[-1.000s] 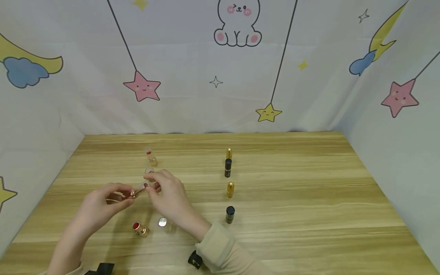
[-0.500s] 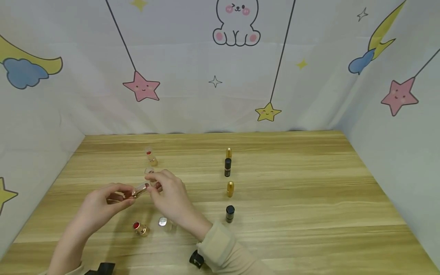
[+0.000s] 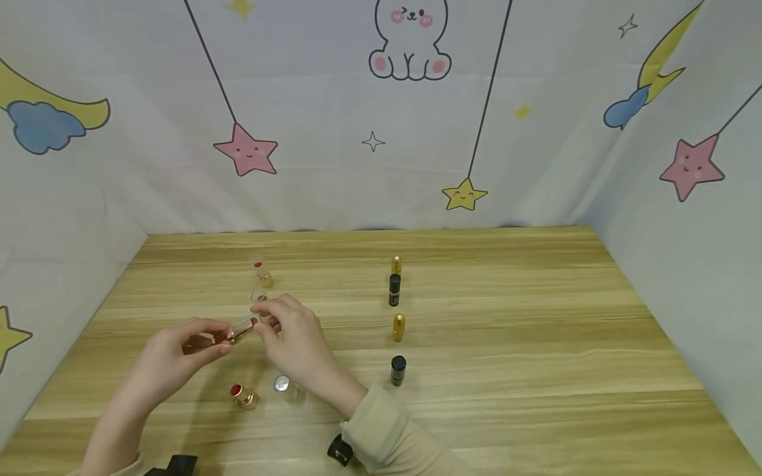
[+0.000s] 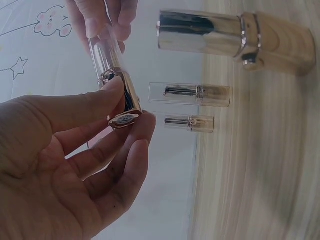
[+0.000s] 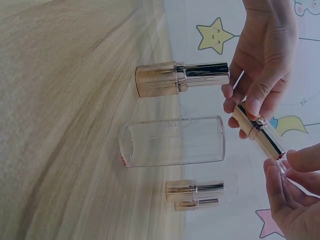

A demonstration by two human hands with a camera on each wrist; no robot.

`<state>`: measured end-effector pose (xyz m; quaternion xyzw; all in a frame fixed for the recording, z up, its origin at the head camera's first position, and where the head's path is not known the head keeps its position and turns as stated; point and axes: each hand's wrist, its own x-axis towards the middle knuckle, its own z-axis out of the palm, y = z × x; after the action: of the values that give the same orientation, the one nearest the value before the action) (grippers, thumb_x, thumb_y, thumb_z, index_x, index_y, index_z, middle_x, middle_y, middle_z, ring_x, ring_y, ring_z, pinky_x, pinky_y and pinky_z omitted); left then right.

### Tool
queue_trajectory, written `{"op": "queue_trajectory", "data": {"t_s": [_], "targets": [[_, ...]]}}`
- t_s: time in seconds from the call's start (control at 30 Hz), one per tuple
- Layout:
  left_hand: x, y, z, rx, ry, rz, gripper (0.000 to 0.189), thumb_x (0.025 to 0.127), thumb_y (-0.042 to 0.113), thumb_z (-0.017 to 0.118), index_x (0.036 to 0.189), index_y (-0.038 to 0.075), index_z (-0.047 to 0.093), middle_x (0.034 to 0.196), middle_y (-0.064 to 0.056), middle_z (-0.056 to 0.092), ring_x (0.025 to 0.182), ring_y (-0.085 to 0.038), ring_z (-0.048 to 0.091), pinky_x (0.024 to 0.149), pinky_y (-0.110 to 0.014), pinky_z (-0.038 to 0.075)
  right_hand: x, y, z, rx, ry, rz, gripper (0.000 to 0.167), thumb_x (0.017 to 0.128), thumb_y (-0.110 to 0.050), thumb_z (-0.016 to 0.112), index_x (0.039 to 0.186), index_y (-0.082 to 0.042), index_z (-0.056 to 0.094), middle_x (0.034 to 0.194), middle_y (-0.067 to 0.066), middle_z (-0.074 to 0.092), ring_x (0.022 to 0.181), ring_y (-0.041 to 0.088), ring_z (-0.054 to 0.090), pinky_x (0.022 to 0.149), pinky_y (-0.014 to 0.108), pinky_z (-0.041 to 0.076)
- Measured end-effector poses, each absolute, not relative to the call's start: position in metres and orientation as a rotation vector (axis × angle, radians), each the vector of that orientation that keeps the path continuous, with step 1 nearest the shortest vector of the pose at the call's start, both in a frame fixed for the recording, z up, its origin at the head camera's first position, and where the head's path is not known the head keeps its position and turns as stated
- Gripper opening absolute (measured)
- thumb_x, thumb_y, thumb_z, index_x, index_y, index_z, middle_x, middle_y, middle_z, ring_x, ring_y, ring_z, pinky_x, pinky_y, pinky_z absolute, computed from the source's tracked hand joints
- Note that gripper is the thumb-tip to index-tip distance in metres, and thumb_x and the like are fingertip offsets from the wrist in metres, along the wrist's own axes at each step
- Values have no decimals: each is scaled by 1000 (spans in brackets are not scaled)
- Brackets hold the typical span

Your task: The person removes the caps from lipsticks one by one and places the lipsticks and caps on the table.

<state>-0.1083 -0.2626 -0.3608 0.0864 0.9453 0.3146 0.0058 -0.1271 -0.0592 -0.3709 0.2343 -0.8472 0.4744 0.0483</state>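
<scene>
Between the thumb and fingers of my left hand (image 3: 169, 357) is the gold base of a lipstick (image 4: 125, 100), held tilted above the table. My right hand (image 3: 296, 338) pinches the clear cap (image 4: 103, 52) at the lipstick's upper end; the cap sits over the bullet. How far down it is seated I cannot tell. Below the hands, an uncapped red lipstick (image 3: 243, 396) stands upright. Beside it is a loose clear cap (image 5: 172, 141). Two clear-capped lipsticks stand farther back: one rear lipstick (image 3: 262, 272) and one nearer lipstick (image 3: 258, 297), partly hidden by the right hand.
Right of the hands runs a row of tubes: a gold tube (image 3: 399, 327), a black tube (image 3: 398, 370), another black tube (image 3: 395, 289) and a gold one behind it. A black object (image 3: 340, 450) shows by the right sleeve. Printed cloth (image 3: 333, 178) borders the wooden table (image 3: 524, 330).
</scene>
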Motion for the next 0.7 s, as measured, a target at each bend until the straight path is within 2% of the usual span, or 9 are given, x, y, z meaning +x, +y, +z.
{"op": "queue_trajectory", "data": {"t_s": [0.7], "targets": [[-108,-261,-360,231,2927,963,32,85,24,72,112,7,69,107,-13,70,80,5,59,66,-19,50,-127,-56,-373,698,-2560,1473,26,92,-12,62,118,-10,65,106,0,65,84,-1,58,72,6,45]]}}
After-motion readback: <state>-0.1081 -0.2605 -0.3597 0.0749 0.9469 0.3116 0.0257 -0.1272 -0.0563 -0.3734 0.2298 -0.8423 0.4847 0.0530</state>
